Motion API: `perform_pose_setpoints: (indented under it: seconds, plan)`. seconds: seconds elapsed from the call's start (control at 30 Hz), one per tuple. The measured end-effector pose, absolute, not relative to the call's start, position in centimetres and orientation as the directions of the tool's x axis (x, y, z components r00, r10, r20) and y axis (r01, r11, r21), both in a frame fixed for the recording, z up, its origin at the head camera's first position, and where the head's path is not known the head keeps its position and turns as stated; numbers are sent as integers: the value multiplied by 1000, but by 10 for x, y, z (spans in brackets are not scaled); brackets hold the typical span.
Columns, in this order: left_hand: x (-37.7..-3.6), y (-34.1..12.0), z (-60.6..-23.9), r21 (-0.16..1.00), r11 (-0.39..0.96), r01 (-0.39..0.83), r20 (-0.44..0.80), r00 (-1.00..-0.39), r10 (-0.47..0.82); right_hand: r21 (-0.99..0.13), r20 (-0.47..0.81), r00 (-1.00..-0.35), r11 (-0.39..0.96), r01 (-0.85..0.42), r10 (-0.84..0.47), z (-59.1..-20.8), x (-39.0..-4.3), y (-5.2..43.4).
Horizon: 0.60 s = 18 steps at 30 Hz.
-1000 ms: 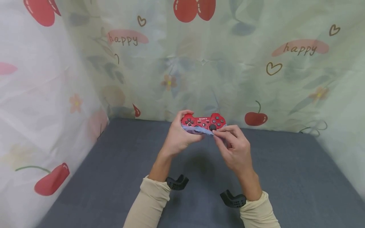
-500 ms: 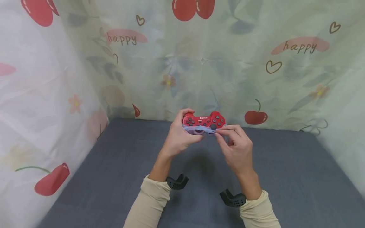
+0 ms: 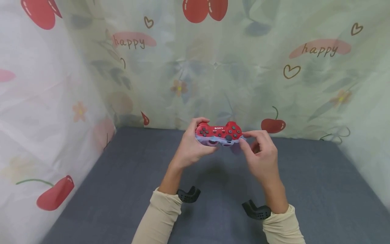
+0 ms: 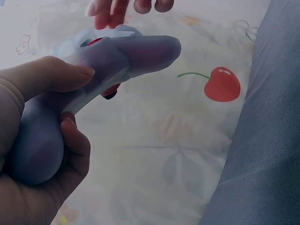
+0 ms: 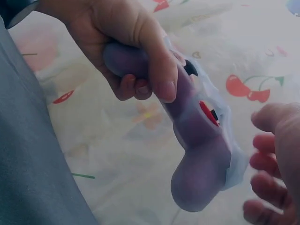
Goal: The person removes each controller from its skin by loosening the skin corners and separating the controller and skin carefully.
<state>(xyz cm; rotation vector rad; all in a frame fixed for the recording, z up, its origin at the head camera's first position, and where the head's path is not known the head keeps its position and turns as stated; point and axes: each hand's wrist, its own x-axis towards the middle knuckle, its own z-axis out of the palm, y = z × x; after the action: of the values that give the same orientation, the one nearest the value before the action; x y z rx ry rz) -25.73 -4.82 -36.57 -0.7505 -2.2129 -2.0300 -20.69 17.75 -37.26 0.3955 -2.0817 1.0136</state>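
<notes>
A red game controller (image 3: pixel 218 130) marked SONY sits partly inside a translucent bluish silicone cover (image 3: pixel 210 139), held up above the table. My left hand (image 3: pixel 189 149) grips the covered left side, thumb along the underside of the cover (image 4: pixel 40 145). Through an opening in the cover, red shell shows in the right wrist view. The cover's edge runs loosely along the controller's front, below the buttons. My right hand (image 3: pixel 262 156) is at the controller's right end; in the right wrist view its fingers (image 5: pixel 265 161) are bent loosely, a small gap away from the cover.
A dark grey cloth-covered table (image 3: pixel 122 189) lies beneath. Pale curtains (image 3: pixel 213 84) printed with cherries and "happy" surround it at the back and sides. Black wrist-worn devices (image 3: pixel 189 195) stick out inward from both wrists.
My right hand has left the cover's front edge and shifted right to the controller's right end, its finger and thumb spreading. The left hand keeps its grip, almost still.
</notes>
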Motion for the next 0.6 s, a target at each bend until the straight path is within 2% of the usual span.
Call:
perform_pose_setpoints:
  seconds: [0.1,0.2,0.27,0.37,0.6]
  plan:
    - [-258,-45,-367,924,13,382,352,-865,358,-642,636,-763,629,-438,117,-372,-205,180]
    - [-257,-42,-369,920,-7,391,359,-837,412,-779,432,-891,556,-289,142,-369,-203,181]
    - [-256,-40,-369,919,-17,393,359,-821,445,-843,297,-947,499,-201,121,-367,-202,183]
    - [-254,-36,-369,916,-15,401,359,-802,478,-892,173,-983,433,-127,68,-365,-201,185]
    - [-251,-34,-368,916,36,399,330,-802,498,-898,118,-992,430,-93,32,-365,-204,186]
